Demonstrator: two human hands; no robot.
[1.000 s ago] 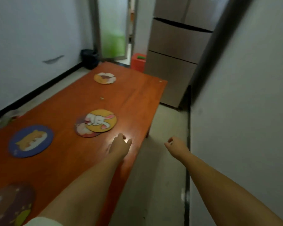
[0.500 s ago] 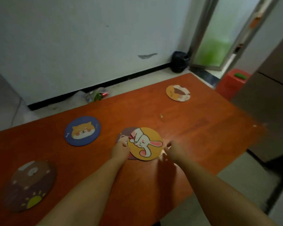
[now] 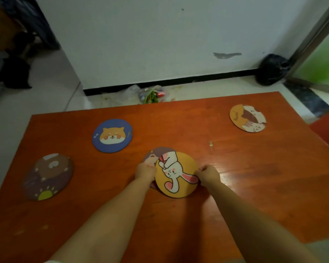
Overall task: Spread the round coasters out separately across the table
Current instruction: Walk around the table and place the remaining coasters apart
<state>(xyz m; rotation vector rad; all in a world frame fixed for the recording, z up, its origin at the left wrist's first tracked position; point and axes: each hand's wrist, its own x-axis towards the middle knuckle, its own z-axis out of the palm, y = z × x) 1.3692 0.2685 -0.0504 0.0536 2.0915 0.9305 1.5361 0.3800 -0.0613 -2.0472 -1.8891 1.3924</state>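
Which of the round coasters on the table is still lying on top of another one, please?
The yellow rabbit coaster, between both hands, overlaps the purple coaster beneath it. The blue dog coaster, brown coaster and cat coaster each lie alone.

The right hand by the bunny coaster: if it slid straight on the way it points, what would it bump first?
The right hand points up-left across the table, already at the edge of the yellow bunny coaster. Going straight on, it would probably push into that coaster first, though the picture does not show whether its fingers are over or under the edge.
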